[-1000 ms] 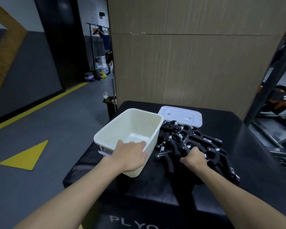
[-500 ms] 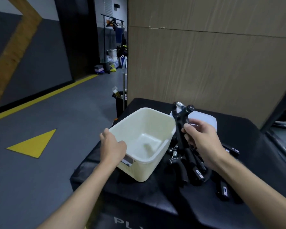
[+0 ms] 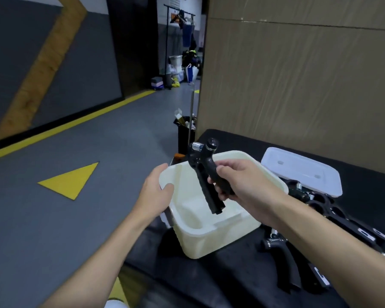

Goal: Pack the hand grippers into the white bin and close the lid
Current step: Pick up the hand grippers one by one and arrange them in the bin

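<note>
Since half a second ago, the right hand [image 3: 242,185] has carried one hand gripper [image 3: 206,174] from beside the right rim of the white bin [image 3: 220,238] to a spot over its opening, and the left hand [image 3: 156,194] has shifted farther along the bin's left rim.

The right hand's fingers and thumb are wrapped round one handle of the gripper. The left hand grips the bin's left rim, with the thumb hooked over to the inside.

The bin stands open-topped on a black platform [image 3: 231,274], close to the platform's left edge, where the grey floor [image 3: 98,152] drops away beyond the bin's left wall. The pale inside of the bin shows below the gripper on all sides. Behind the bin, a wooden wall panel [image 3: 298,85] rises along the platform's far edge.

The gripper's long axis is steep and tilted. Its spring and knob end are up and away from the person, above the bin's far rim. The free handle points down and toward the person, into the opening. Whether its tip is below rim level cannot be told.

The lid [image 3: 302,172] lies flat beyond the bin's far right corner. The pile of hand grippers [image 3: 316,203] lies just beside the bin's right wall and runs toward the person.
</note>
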{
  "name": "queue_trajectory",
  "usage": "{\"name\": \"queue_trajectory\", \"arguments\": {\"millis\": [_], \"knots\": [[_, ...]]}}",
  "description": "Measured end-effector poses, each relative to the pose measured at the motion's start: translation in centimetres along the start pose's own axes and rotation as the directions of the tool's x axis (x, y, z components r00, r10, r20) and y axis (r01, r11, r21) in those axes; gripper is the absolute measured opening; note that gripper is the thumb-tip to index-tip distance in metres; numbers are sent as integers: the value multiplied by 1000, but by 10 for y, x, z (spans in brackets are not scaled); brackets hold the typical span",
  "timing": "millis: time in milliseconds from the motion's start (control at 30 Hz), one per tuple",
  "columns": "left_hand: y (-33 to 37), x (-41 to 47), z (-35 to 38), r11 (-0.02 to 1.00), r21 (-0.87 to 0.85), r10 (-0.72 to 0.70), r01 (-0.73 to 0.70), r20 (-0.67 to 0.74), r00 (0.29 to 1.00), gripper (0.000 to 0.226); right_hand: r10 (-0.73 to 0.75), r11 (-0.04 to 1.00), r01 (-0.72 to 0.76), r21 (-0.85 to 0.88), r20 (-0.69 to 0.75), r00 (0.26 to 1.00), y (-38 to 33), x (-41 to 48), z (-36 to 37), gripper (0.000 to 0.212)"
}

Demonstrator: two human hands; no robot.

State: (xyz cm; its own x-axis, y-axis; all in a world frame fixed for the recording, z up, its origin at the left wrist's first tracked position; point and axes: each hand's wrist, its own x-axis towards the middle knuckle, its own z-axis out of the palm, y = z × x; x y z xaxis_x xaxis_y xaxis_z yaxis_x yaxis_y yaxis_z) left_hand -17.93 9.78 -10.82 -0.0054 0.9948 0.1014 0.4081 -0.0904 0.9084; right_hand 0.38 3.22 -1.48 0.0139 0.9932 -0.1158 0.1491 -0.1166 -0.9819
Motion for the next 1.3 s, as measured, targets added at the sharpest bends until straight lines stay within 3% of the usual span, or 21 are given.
{"name": "queue_trajectory", "arguments": {"millis": [67, 133, 267, 400, 500, 567, 700, 833, 933, 1033, 1300], "knots": [[-10, 1, 6, 981, -190, -58, 47, -53, 997, 50, 97, 993, -95, -62, 26, 995, 9, 15, 9, 27], [-18, 2, 11, 957, -288, -69, 41, -87, 994, 25, 224, 969, -214, -123, 73, 972, 22, 27, 18, 25], [-21, 1, 11, 939, -343, -44, 14, -79, 996, 32, 400, 914, -380, -142, 160, 902, 42, 45, 36, 16], [-22, -1, 12, 927, -376, -47, 10, -89, 995, 32, 544, 839, -518, -166, 293, 786, 54, 63, 45, 23], [-24, -1, 12, 911, -412, -50, 8, -92, 994, 33, 569, 783, -400, -477, 287, 771, 61, 74, 49, 23], [-26, 0, 13, 898, -441, -51, 7, -88, 995, 34, 569, 753, -334, -567, 306, 763, 61, 81, 49, 32], [-29, 3, 13, 873, -487, -49, 12, -63, 997, 35, 605, 737, -315, -598, 376, 702, 59, 89, 47, 43], [-32, 3, 14, 845, -534, -43, 12, -46, 998, 34, 582, 725, -224, -652, 405, 705, 63, 93, 46, 33], [-33, 3, 14, 836, -548, -41, 10, -44, 998, 32, 583, 738, -248, -627, 409, 702, 65, 98, 40, 31], [-33, 4, 15, 836, -548, -54, 22, -42, 998, 31, 563, 768, -278, -577, 402, 722, 68, 100, 37, 34], [-24, 1, 13, 894, -448, -32, 0, -64, 997, 30, 476, 730, -132, -671, 360, 802, 55, 92, 32, 38]]}}
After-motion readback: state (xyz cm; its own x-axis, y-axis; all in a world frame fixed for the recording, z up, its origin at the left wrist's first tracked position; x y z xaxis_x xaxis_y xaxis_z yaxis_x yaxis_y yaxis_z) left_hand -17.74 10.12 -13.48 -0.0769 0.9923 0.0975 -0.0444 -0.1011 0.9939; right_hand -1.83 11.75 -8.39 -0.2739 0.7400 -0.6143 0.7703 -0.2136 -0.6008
